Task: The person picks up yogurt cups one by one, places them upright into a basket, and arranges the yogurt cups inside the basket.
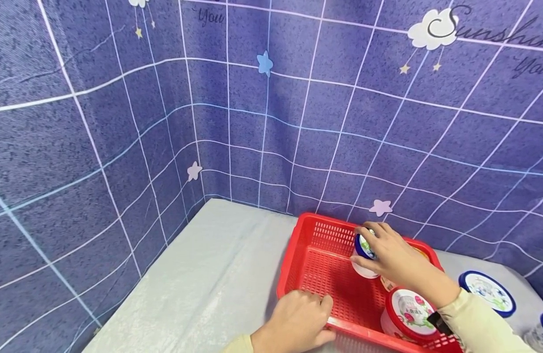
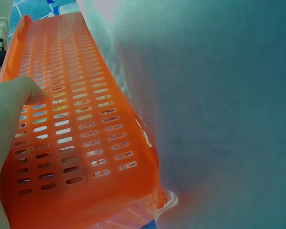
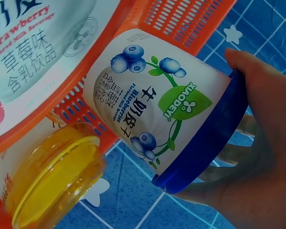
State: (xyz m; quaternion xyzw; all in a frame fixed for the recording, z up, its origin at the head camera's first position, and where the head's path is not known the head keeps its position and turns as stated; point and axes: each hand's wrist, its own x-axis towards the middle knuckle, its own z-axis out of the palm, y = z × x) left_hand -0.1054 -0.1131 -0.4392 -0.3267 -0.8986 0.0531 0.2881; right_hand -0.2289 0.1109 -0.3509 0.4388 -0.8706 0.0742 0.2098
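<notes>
My right hand point(image 1: 395, 257) holds a small blueberry milk tub point(image 3: 152, 95) by its dark blue lid point(image 3: 205, 143), fingers and thumb spread round the lid's edge. The tub is tilted and held over the red plastic basket point(image 1: 290, 255), towards its back. My left hand point(image 1: 298, 318) grips the basket's front rim; the left wrist view shows the thumb point(image 2: 33, 93) against the slotted outer wall. Inside the basket at the right stands a larger strawberry milk tub point(image 1: 410, 311) with a red-rimmed lid. Close by is a yellow-topped container point(image 3: 57, 181), mostly hidden by my right arm in the head view.
A large blue-rimmed tub point(image 1: 487, 293) is on the grey-white table point(image 1: 209, 274), right of the basket. Another blue-lidded container point(image 1: 540, 336) is cut off at the right edge. A blue gridded curtain point(image 1: 271, 122) hangs behind and to the left.
</notes>
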